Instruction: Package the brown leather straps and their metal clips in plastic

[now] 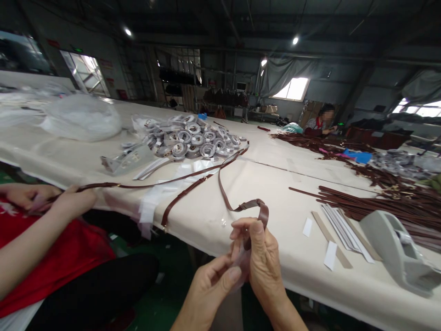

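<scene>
My right hand [262, 257] grips the end of a brown leather strap [223, 193], which loops up at the fingertips and trails across the cream table [268, 184] toward the far left. My left hand [210, 280] pinches a small piece of clear film or tape against that strap end, fingers pressed together. Both hands hover just over the table's near edge.
A person in red at the left [41, 248] holds another strap with both hands. A grey tape dispenser [399, 250] and paper strips [341, 227] lie to my right. Wrapped coils [193, 138], a plastic bag [82, 117] and a heap of brown straps [386, 197] fill the table. Another person sits far back.
</scene>
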### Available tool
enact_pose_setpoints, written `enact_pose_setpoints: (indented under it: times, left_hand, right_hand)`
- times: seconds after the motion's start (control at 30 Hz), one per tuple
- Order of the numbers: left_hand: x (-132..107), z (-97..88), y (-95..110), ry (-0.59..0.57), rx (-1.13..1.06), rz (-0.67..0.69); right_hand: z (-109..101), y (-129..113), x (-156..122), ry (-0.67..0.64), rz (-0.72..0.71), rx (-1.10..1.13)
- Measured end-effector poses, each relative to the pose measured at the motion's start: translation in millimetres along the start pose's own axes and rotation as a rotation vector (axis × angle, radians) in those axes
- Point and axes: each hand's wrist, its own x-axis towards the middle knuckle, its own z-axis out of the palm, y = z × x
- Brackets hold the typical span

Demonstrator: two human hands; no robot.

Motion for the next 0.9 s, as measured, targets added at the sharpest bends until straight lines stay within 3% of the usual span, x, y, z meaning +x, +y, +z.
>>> enact_pose_setpoints:
  times: [0.17, 0.27, 0.4, 0.47, 0.6, 0.67, 0.77, 0.83, 0.9]
  left_hand:
    - [0, -14.7, 1, 0.074, 0.082, -0.005]
    - [-10, -20.4, 7, 0.121, 0.148, 0.010]
    - [-24, -28.6, 11, 0.179, 0.250, -0.010]
    - [-26, -35.8, 8, 0.182, 0.294, -0.019]
    - [-23, -47.3, 0, 0.137, 0.342, -0.022]
    - [-20, -46.1, 1, 0.142, 0.342, -0.011]
    - [-19, -36.7, 7, 0.167, 0.301, 0.014]
    - [-22, -30.3, 9, 0.186, 0.250, 0.004]
    - [-28, -27.5, 9, 0.204, 0.219, -0.033]
  right_hand:
    - [7, -4, 1, -0.100, 0.071, 0.068]
    - [12, -10, 6, -0.136, 0.197, 0.282]
    - [16, -15, 17, -0.092, 0.385, 0.557]
    - [17, -16, 20, -0.136, 0.391, 0.535]
    - [19, -18, 19, -0.403, 0.336, 0.273]
    - [18, -18, 15, -0.505, 0.291, 0.059]
    - [16, -13, 7, -0.554, 0.262, -0.175]
    - [14, -7, 2, -0.535, 0.332, -0.115]
    - [13, 1, -1, -0.456, 0.436, 0.136]
